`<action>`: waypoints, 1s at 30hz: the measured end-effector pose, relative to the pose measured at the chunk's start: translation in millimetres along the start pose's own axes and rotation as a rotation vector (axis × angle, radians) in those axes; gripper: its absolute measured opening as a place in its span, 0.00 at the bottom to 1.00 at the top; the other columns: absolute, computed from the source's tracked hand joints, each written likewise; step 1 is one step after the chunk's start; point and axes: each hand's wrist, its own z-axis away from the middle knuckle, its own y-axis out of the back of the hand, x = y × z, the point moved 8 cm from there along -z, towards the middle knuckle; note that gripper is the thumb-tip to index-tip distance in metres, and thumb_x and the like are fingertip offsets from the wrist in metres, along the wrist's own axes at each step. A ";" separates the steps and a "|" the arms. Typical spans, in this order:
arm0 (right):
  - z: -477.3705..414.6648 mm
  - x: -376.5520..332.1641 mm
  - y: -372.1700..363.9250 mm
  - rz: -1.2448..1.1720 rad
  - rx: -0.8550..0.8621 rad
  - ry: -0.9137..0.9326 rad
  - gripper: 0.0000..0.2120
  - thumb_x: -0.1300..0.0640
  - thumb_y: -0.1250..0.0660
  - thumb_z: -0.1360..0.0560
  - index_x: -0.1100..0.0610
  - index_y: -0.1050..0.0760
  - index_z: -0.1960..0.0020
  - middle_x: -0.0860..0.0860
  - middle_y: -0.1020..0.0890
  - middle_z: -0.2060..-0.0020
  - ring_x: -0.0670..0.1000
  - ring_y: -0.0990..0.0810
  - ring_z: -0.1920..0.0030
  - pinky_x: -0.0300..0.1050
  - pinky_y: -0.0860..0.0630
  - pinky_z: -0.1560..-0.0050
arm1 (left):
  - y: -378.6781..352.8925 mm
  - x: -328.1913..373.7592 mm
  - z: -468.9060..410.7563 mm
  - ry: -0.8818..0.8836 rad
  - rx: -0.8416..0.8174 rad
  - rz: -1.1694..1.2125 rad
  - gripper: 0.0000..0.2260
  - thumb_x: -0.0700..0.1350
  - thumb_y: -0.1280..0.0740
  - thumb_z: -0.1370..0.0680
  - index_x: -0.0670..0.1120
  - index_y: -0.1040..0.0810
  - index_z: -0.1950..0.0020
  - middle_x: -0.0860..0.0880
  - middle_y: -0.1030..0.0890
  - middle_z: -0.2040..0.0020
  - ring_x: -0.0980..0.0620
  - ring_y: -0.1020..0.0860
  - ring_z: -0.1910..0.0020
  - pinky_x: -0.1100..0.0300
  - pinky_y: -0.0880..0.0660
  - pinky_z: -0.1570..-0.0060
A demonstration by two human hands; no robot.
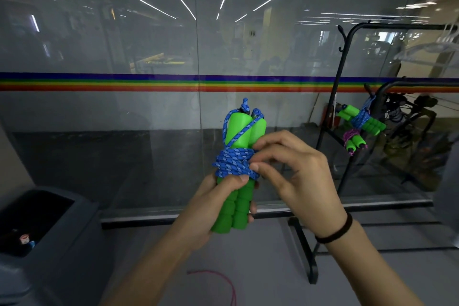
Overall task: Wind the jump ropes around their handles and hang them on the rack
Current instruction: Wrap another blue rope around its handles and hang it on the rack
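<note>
Behind the hands stands a glass wall with a rainbow-coloured stripe across it, and the floor is grey. At the centre, the left hand grips the lower, ribbed part of two bright green plastic jump-rope handles, which stand upright side by side. A blue speckled braided rope is wound in many turns around the middle of the handles. The right hand touches this coil, and its fingers pinch the rope narrowly at the right side. On the right, a black metal rack carries two wound ropes with green handles. A thin pink cord lies on the floor below.
</note>
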 end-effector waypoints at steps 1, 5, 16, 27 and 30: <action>-0.8 -0.4 0.0 0.011 -0.004 -0.009 0.01 0.60 0.28 0.31 0.58 0.19 0.60 0.50 0.19 0.57 0.42 0.22 0.56 0.30 0.27 0.54 | -0.2 1.0 0.5 0.000 -0.003 -0.018 0.16 0.51 0.30 0.38 0.45 0.21 0.54 0.46 0.18 0.60 0.48 0.22 0.70 0.55 0.24 0.68; -2.9 0.4 2.5 0.102 0.025 -0.083 0.06 0.59 0.25 0.35 0.57 0.20 0.60 0.48 0.18 0.63 0.44 0.22 0.61 0.33 0.25 0.57 | 1.8 4.2 1.5 -0.007 0.019 -0.105 0.10 0.47 0.34 0.32 0.45 0.23 0.53 0.48 0.19 0.62 0.49 0.23 0.70 0.55 0.24 0.68; -9.0 5.8 -9.7 0.089 -0.069 -0.109 0.07 0.58 0.26 0.34 0.57 0.19 0.56 0.48 0.19 0.63 0.38 0.25 0.61 0.22 0.33 0.60 | 13.8 7.9 1.8 0.005 0.066 -0.211 0.18 0.50 0.31 0.35 0.44 0.25 0.49 0.48 0.19 0.61 0.49 0.22 0.69 0.54 0.24 0.66; -5.3 16.2 -30.3 0.078 -0.180 -0.083 0.05 0.56 0.29 0.31 0.57 0.22 0.60 0.47 0.19 0.64 0.44 0.23 0.61 0.33 0.27 0.59 | 27.3 -6.3 5.6 0.093 0.075 -0.163 0.19 0.50 0.33 0.33 0.41 0.24 0.46 0.43 0.18 0.57 0.48 0.23 0.69 0.57 0.25 0.69; -3.1 13.8 -39.5 0.131 -0.212 -0.034 0.06 0.56 0.33 0.31 0.58 0.27 0.61 0.49 0.22 0.66 0.46 0.25 0.65 0.41 0.28 0.61 | 28.9 -10.2 8.1 0.102 0.065 -0.137 0.17 0.49 0.33 0.32 0.41 0.23 0.48 0.43 0.18 0.58 0.48 0.23 0.69 0.57 0.25 0.69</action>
